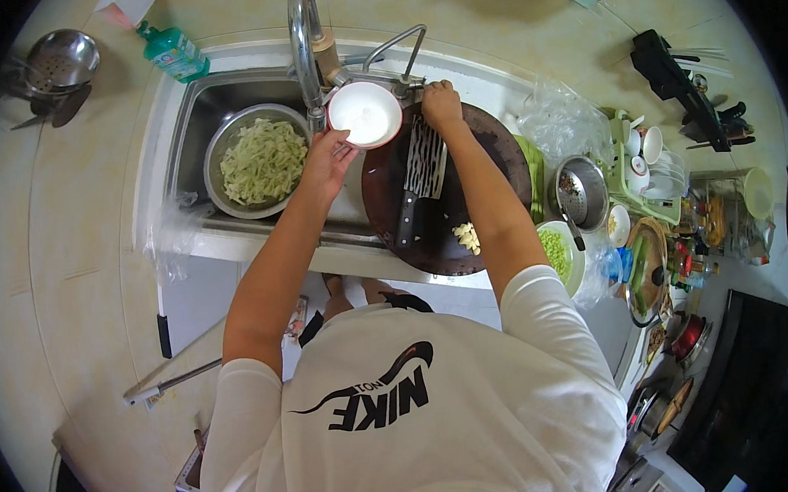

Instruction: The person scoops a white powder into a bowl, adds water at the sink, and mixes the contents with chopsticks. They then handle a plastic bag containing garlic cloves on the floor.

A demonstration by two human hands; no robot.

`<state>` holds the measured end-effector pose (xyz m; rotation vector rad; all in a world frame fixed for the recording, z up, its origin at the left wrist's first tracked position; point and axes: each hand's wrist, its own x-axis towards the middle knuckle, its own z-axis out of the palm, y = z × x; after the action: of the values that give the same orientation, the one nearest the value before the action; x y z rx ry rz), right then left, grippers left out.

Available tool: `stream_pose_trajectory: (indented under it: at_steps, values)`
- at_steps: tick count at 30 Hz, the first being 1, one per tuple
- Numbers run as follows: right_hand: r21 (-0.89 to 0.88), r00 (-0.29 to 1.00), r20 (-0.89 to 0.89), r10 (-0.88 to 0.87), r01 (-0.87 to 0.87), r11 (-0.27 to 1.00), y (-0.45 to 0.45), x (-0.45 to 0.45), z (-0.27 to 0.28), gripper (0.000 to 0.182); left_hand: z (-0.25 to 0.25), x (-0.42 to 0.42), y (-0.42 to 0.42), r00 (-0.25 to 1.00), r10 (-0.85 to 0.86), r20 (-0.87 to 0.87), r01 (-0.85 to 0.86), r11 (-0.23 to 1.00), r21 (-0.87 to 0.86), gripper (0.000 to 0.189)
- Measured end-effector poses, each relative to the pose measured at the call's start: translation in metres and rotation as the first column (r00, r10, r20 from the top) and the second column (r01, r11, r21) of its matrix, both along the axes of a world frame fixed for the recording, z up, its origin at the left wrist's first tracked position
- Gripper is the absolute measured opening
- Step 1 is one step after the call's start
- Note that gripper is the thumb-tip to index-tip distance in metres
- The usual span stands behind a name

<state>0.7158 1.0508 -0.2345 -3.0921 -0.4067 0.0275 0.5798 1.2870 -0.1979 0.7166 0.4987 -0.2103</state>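
My left hand [330, 161] holds a white bowl [372, 107] with a red rim by its near edge, beside the large chrome faucet [302, 40]. Something pale or clear lies in the bowl; I cannot tell what. My right hand [442, 105] has its fingers curled at the handle by the base of a thin bent tap [390, 44]; the fingers partly hide the grip. Below that hand, a cleaver [423, 168] lies flat on a round dark chopping board [381, 158]. Peeled garlic cloves [467, 238] sit near the board's front edge, beside my right forearm.
A metal basin [212, 180] of shredded green vegetable stands in the sink [187, 123]. A green bottle [177, 53] is behind it. To the right are a bowl of chopped greens [576, 260], a steel strainer [589, 188], a dish rack [618, 162] and a plastic bag [563, 121].
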Motion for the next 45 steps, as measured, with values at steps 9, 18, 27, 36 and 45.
stream_pose_trajectory:
  at_steps: [9, 18, 27, 36, 45]
  values:
    - [0.019, 0.986, 0.164, 0.013, -0.016, 1.0, 0.006, 0.019, -0.001, 0.025, 0.001, 0.024, -0.001, 1.0, -0.017, 0.007, 0.018, 1.0, -0.015, 0.053]
    - [-0.193, 0.998, 0.001, 0.07, -0.068, 0.979, 0.003, 0.016, 0.004, 0.019, -0.002, 0.033, 0.007, 1.0, 0.006, 0.006, -0.006, 0.999, -0.039, 0.057]
    - [-0.045, 0.999, 0.026, -0.027, 0.028, 0.999, -0.001, 0.019, -0.009, 0.015, 0.001, 0.025, 0.008, 0.999, 0.053, 0.005, -0.053, 0.997, -0.056, 0.051]
    - [-0.009, 0.996, 0.088, -0.031, 0.032, 0.999, -0.007, 0.03, -0.026, 0.013, -0.028, 0.026, 0.021, 0.99, 0.127, -0.053, -0.134, 0.981, -0.143, 0.03]
    - [0.013, 0.998, 0.002, -0.055, 0.055, 0.998, -0.003, 0.029, -0.015, 0.016, 0.006, 0.035, -0.003, 0.999, 0.03, 0.019, -0.029, 0.996, -0.086, 0.055]
